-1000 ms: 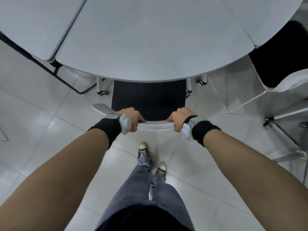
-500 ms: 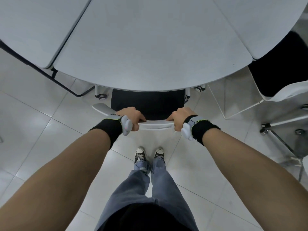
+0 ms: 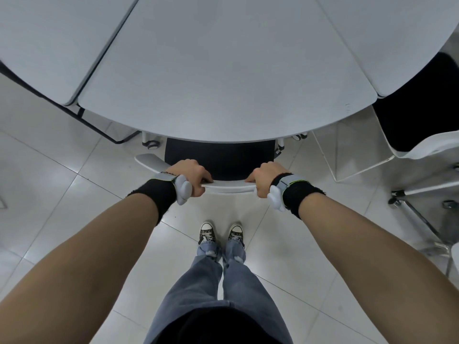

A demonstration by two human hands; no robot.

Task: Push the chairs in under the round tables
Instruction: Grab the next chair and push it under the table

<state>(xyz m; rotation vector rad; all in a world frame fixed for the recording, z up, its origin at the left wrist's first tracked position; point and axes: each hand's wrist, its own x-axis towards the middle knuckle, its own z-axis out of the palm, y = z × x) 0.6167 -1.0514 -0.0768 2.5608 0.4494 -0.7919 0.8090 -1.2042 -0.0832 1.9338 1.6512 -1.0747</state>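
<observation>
A chair with a black seat [image 3: 219,157] and a white backrest [image 3: 228,187] stands straight ahead, most of its seat hidden under the pale grey round table [image 3: 223,78]. My left hand [image 3: 190,176] grips the backrest's top edge on the left, and my right hand [image 3: 265,177] grips it on the right. Both wrists wear black bands with grey devices. The chair's white legs and castors show just below the table's edge.
A second chair [image 3: 422,117], black seat and white shell, stands at the right, partly out from the table, its metal legs [image 3: 417,209] reaching across the floor. A black table frame [image 3: 94,125] runs at the left. My feet [image 3: 221,233] stand on white tiles.
The chair has slid further under the table, with less black seat showing. My feet have come together and stepped closer. Both hands keep their grip on the backrest.
</observation>
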